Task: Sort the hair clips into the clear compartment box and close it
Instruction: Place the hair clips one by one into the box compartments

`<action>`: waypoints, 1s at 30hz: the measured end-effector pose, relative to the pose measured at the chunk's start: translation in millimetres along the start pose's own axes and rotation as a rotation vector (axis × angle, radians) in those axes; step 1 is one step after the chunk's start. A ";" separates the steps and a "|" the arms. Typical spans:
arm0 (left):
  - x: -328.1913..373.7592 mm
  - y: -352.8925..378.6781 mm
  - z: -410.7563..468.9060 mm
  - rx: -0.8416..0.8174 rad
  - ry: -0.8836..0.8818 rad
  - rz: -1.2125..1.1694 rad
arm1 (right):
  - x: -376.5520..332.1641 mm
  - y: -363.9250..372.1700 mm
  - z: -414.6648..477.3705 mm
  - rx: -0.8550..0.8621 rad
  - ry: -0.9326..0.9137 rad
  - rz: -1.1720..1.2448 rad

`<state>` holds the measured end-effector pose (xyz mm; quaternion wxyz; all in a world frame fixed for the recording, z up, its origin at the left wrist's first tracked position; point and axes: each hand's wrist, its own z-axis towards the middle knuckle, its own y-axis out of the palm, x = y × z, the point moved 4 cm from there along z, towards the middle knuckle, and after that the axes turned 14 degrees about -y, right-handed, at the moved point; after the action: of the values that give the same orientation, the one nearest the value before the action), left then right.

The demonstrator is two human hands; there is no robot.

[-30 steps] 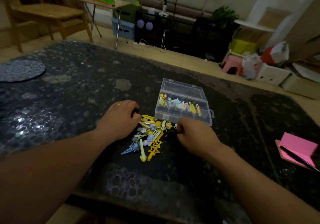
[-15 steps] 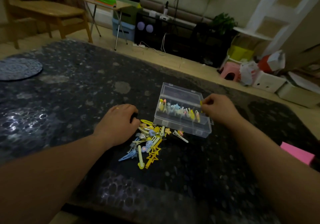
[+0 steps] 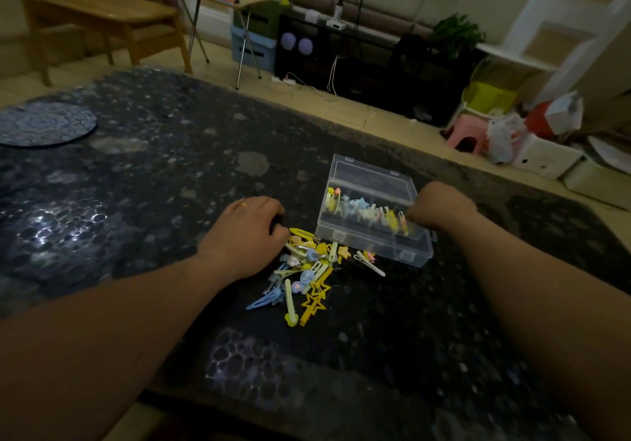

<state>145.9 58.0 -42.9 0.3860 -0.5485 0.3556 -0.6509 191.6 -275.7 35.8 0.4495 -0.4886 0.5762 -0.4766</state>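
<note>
The dark speckled counter (image 3: 143, 201) carries everything. The clear compartment box (image 3: 375, 247) sits past its middle, with the lid (image 3: 372, 177) thrown back behind it and a row of clips (image 3: 362, 210) standing in the compartments.

The right hand (image 3: 440, 206) hangs over the box's right end, knuckles up and fingers curled down toward the end compartment. The left hand (image 3: 249, 232) rests at the far-left edge of the loose pile of hair clips (image 3: 307, 270), which lies on the counter just in front of the box. Both grips are curled, but blur and the backs of the hands hide the fingertips, so I cannot tell whether either has hold of a clip.

The step looks like setting a clip into the right-end slot. To do it well:
- Lower the clip inside the walls before letting go.
- Keep the wrist off the box so it doesn't skid.
- Match like with like.

The white clip (image 3: 370, 264) lying alone beside the box is an easy next pick.
</note>
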 end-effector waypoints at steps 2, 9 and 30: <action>-0.3 1.2 0.8 0.000 0.002 0.004 | 0.3 -1.5 -2.8 0.035 -0.011 -0.010; -1.7 1.8 0.9 -0.018 -0.006 0.003 | -17.2 -3.7 -40.9 0.320 -0.180 0.190; 0.2 0.8 2.5 -0.042 -0.025 -0.016 | -120.0 63.5 -128.4 0.101 -0.888 0.274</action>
<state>148.4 57.4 -43.2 0.3736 -0.5673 0.3599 -0.6396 70.9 -138.3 -2.6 0.7346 -0.5422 0.3635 -0.1850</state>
